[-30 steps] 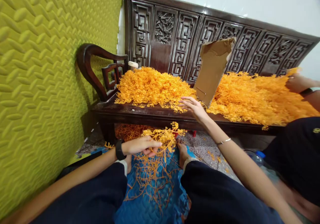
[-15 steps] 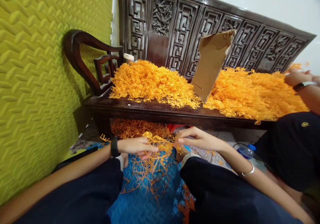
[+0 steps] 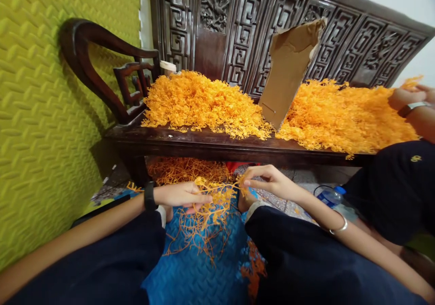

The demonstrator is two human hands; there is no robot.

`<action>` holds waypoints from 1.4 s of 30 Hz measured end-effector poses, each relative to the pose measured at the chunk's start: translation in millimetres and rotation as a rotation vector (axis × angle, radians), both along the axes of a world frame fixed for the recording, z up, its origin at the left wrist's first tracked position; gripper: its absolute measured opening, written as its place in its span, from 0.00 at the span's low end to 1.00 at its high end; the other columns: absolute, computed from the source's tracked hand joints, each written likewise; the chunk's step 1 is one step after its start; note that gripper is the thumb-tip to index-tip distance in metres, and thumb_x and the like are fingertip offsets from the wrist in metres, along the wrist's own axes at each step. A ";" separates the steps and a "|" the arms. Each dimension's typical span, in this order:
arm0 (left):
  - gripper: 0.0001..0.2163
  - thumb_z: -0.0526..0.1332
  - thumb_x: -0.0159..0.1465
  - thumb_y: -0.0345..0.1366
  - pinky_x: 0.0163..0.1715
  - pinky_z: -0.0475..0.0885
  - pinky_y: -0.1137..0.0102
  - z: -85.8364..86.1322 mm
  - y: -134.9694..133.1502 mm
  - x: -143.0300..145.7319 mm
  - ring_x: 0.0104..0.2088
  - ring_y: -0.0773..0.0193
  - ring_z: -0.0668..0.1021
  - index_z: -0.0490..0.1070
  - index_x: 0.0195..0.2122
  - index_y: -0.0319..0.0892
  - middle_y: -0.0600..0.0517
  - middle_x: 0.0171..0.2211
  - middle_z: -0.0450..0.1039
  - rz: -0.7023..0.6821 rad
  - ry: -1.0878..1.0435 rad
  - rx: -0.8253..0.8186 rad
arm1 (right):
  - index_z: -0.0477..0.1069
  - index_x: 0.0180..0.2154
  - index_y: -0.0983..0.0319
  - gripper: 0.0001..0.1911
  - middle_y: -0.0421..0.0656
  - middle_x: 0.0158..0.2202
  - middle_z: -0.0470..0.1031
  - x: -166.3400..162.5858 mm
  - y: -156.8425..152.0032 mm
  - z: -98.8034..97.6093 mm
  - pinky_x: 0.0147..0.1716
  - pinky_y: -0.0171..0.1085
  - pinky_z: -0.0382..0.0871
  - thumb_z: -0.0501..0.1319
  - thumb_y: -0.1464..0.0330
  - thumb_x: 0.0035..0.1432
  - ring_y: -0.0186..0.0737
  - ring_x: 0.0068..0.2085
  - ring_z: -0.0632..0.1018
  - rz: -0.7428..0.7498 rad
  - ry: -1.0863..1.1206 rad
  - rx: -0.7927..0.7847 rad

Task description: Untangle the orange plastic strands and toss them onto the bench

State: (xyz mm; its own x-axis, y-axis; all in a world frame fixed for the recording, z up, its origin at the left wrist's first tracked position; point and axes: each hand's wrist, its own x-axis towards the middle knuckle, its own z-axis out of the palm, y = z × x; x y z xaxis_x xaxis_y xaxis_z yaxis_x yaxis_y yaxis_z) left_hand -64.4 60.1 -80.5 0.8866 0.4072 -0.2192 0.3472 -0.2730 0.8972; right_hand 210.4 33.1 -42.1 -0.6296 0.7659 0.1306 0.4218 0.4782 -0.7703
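My left hand, with a black watch on its wrist, is closed round a bunch of orange plastic sprigs held above the blue mat. My right hand, a silver bangle on its forearm, pinches a small orange piece at the bunch's right edge. Thin orange stems lie loose on the mat below both hands. On the dark carved wooden bench ahead lie two big heaps of orange pieces, the left heap and the right heap, parted by an upright piece of cardboard.
Another person in dark clothes sits at the right, their hand with a wristband on the right heap. A water bottle lies on the floor under the bench. A green padded wall closes the left side. More orange stems lie under the bench.
My right hand came back from the bench's heap down to the bunch in my left hand and now pinches a piece there. The view has tilted down and slightly left.
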 end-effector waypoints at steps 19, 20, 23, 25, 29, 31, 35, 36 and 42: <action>0.29 0.47 0.61 0.58 0.20 0.56 0.73 -1.1 5.8 7.1 0.15 0.73 0.57 0.56 0.12 0.40 0.58 0.11 0.54 0.100 -0.081 0.082 | 0.73 0.27 0.62 0.10 0.42 0.28 0.74 9.9 5.2 -6.8 0.34 0.36 0.64 0.58 0.65 0.57 0.36 0.31 0.72 -0.425 0.002 0.434; 0.29 0.47 0.61 0.57 0.20 0.55 0.73 -1.6 6.0 3.9 0.15 0.73 0.57 0.56 0.12 0.40 0.58 0.11 0.54 0.093 -0.064 0.075 | 0.72 0.25 0.62 0.11 0.42 0.27 0.73 17.9 6.2 -7.7 0.33 0.36 0.64 0.59 0.64 0.56 0.36 0.30 0.72 -0.515 0.025 0.472; 0.29 0.48 0.61 0.57 0.19 0.53 0.73 -2.8 6.7 -7.6 0.14 0.73 0.55 0.56 0.12 0.40 0.58 0.10 0.52 0.119 -0.043 0.056 | 0.72 0.25 0.63 0.12 0.42 0.26 0.73 48.5 8.5 -12.9 0.31 0.36 0.65 0.60 0.62 0.54 0.37 0.29 0.72 -0.790 0.131 0.533; 0.29 0.47 0.61 0.57 0.18 0.51 0.73 -2.2 6.8 -12.2 0.14 0.73 0.54 0.55 0.11 0.40 0.59 0.10 0.50 0.177 -0.075 0.061 | 0.74 0.29 0.63 0.12 0.43 0.28 0.75 64.2 9.8 -16.7 0.33 0.37 0.66 0.60 0.60 0.54 0.38 0.31 0.74 -0.833 0.140 0.514; 0.29 0.48 0.59 0.59 0.18 0.52 0.73 2.4 6.0 -8.1 0.15 0.74 0.55 0.57 0.12 0.40 0.58 0.10 0.53 0.245 -0.128 0.070 | 0.74 0.33 0.63 0.13 0.44 0.31 0.75 63.5 17.8 -16.0 0.34 0.39 0.69 0.59 0.59 0.55 0.37 0.29 0.75 -0.779 0.175 0.474; 0.29 0.48 0.59 0.59 0.19 0.53 0.73 4.3 5.8 -3.8 0.15 0.74 0.56 0.58 0.13 0.40 0.58 0.11 0.54 0.256 -0.135 0.068 | 0.73 0.36 0.63 0.13 0.44 0.31 0.75 51.5 26.5 -11.0 0.32 0.38 0.70 0.60 0.60 0.54 0.36 0.27 0.75 -0.715 0.258 0.435; 0.30 0.47 0.59 0.60 0.18 0.52 0.73 4.9 5.9 -1.8 0.15 0.74 0.55 0.59 0.13 0.40 0.57 0.11 0.55 0.315 -0.164 0.070 | 0.66 0.44 0.61 0.17 0.41 0.31 0.72 28.6 53.3 1.6 0.32 0.38 0.72 0.62 0.63 0.52 0.36 0.28 0.76 -0.645 0.399 0.478; 0.30 0.46 0.59 0.60 0.18 0.51 0.73 4.8 6.1 -2.5 0.14 0.74 0.55 0.60 0.13 0.39 0.58 0.11 0.55 0.343 -0.168 0.075 | 0.64 0.44 0.60 0.17 0.41 0.31 0.72 25.4 61.6 4.6 0.32 0.38 0.72 0.62 0.64 0.52 0.36 0.29 0.76 -0.659 0.419 0.532; 0.30 0.47 0.59 0.60 0.17 0.50 0.73 5.6 5.8 -5.4 0.14 0.74 0.53 0.60 0.13 0.40 0.58 0.10 0.54 0.402 -0.178 0.080 | 0.69 0.37 0.63 0.09 0.48 0.36 0.73 30.4 118.2 21.9 0.45 0.44 0.69 0.53 0.69 0.56 0.42 0.40 0.75 -0.813 0.245 0.910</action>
